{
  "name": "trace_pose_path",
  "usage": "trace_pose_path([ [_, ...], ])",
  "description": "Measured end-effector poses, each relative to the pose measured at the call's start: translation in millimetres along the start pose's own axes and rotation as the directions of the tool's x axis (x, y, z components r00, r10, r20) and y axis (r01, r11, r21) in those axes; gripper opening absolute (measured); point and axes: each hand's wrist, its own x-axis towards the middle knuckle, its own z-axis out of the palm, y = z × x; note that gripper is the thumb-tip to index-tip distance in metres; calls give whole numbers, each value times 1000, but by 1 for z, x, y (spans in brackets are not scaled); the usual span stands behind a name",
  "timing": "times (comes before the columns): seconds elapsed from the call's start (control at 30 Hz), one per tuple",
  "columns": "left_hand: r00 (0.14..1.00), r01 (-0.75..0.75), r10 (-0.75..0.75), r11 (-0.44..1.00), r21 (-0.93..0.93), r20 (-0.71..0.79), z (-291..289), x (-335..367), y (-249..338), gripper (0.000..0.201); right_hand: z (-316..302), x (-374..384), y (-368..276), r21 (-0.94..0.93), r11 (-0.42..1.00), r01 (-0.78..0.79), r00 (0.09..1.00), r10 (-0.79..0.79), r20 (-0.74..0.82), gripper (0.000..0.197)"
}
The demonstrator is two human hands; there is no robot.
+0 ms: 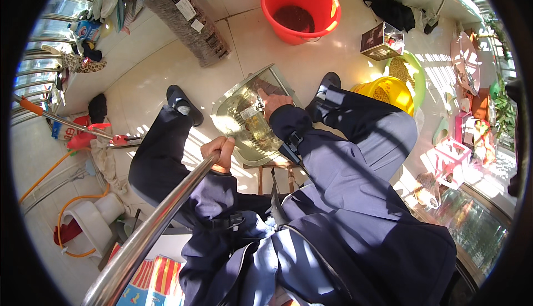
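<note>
A shallow, greenish metal pan (223,118) with rounded corners lies between my feet, with a pale label and some dark patches on it. My left hand (221,153) is wrapped round the end of a shiny metal pole (161,217) by the pan's near-left edge. From there the pole runs to the lower left. Over the pan's right half is my right hand (273,104), its fingers bent round a small shiny metal piece (259,104) whose kind I cannot make out. Wooden legs (291,179) show just below the pan.
A red bucket (266,6) with dark stuff at its bottom stands ahead. On the right are a box (378,42), a yellow bucket (408,103) and a green basin (417,67). A long wrapped bundle (183,23) lies ahead left. An orange hose (47,175) curves at the left.
</note>
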Motion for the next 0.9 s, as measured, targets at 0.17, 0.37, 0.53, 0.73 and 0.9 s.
trace_pose_path([
  [0.17, 1000, 14, -14, 1000, 15, -9, 1, 0, 1, 36, 1, -1, -1, 15, 1000, 2, 999, -1, -35, 53],
  [0.37, 1000, 20, -19, 999, 29, -8, 0, 0, 1, 37, 5, -3, -1, -59, 997, -44, 984, 53, 168, 59],
  [0.53, 999, 27, -28, 999, 24, 23, 0, 1, 2, 37, 7, -5, -2, 22, 999, -26, 1000, 26, 3, 53],
  [0.73, 1000, 4, -4, 999, 40, -3, 1, 0, -1, 36, 7, -2, -1, -38, 999, -13, 1000, 14, 22, 63],
  [0.9, 1000, 20, -19, 999, 41, -8, 1, 0, -3, 37, 8, -4, -1, -24, 999, -39, 982, 42, 183, 61],
])
